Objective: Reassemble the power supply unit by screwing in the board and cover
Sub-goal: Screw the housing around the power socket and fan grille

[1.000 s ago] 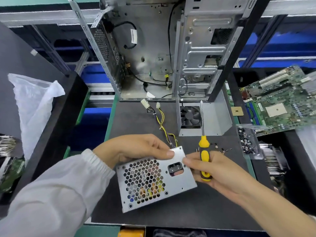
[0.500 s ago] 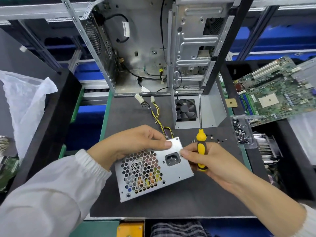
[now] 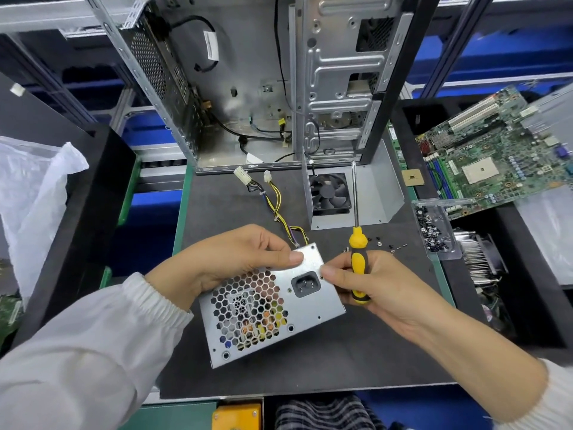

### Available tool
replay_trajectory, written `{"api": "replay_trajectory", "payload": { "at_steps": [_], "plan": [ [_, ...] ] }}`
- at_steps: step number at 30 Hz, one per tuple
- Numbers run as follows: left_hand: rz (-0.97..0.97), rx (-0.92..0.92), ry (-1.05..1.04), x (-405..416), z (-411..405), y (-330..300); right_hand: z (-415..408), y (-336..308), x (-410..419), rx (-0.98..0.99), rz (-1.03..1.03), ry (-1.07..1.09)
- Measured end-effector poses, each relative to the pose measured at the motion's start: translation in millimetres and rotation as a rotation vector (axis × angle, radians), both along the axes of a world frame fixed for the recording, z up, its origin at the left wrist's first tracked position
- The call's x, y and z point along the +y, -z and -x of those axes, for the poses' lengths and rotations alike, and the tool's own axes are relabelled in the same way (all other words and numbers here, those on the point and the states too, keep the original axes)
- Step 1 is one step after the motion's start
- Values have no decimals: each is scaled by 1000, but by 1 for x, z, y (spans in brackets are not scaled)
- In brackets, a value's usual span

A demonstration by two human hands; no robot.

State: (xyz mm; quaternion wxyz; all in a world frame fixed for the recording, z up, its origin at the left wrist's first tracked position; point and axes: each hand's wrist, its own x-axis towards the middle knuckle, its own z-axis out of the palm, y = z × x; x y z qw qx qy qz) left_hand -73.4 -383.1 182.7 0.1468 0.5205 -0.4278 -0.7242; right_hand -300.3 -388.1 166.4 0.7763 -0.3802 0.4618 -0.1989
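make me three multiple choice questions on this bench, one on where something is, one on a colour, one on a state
1. Where is the loose fan?
A. in the metal bracket behind the screwdriver
B. on the circuit board
C. in the plastic bag

2. What colours is the screwdriver handle?
A. red and white
B. yellow and black
C. all blue

3. What is the right hand doing?
A. lying flat on the mat
B. holding the screwdriver, shaft pointing away
C. picking screws from the tray

Answers:
1 A, the fan stands in the grey bracket.
2 B, yellow handle with black bands.
3 B, its fingers curl round the handle while the left hand grips the power supply.
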Motion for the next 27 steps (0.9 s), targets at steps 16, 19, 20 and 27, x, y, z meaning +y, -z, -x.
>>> {"api": "replay_trajectory", "payload": {
  "at_steps": [16,19,20,27],
  "plan": [
    [90,-115,12,-4,2,1,57,32,-18,474,460,-94],
    [85,-117,28,-4,1,1,99,59,-44,790,611,-9],
    [82,-123,38,-4,1,1,108,66,-52,842,633,33],
    [52,-127,39,-6,-3,4,104,101,-62,897,847,48]
  ]
}}
